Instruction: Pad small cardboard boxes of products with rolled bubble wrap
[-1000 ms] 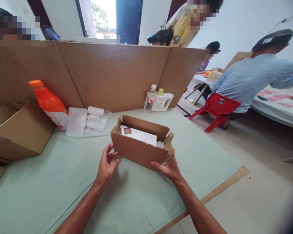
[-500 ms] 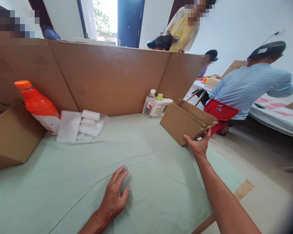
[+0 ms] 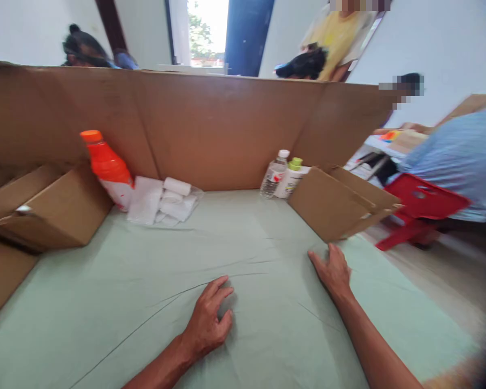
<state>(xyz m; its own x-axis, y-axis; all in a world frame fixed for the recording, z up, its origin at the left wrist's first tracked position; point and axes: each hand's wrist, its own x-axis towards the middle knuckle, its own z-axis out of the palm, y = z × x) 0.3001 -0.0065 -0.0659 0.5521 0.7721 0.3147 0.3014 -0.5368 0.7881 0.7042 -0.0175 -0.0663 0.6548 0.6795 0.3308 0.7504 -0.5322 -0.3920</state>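
My left hand (image 3: 208, 319) rests palm down on the pale green mat (image 3: 105, 302), fingers loosely spread and holding nothing. Farther right, my right hand (image 3: 332, 270) lies flat on the mat with fingers stretched out, just in front of a small brown cardboard box (image 3: 336, 202) that stands at the mat's right side. The hand is not gripping the box. The box's inside cannot be seen from here.
A tall cardboard screen (image 3: 210, 129) walls off the back. An orange bottle (image 3: 107, 167), white bubble-wrap rolls (image 3: 166, 202) and a larger open box (image 3: 44, 210) sit at the left. A clear water bottle (image 3: 273, 175) and a white green-capped bottle (image 3: 291, 178) stand behind the small box. Other people and a red chair (image 3: 417, 208) are at the right.
My right hand carried the small box from the middle of the mat to the right, set it down and let go. My left hand dropped flat onto the mat.
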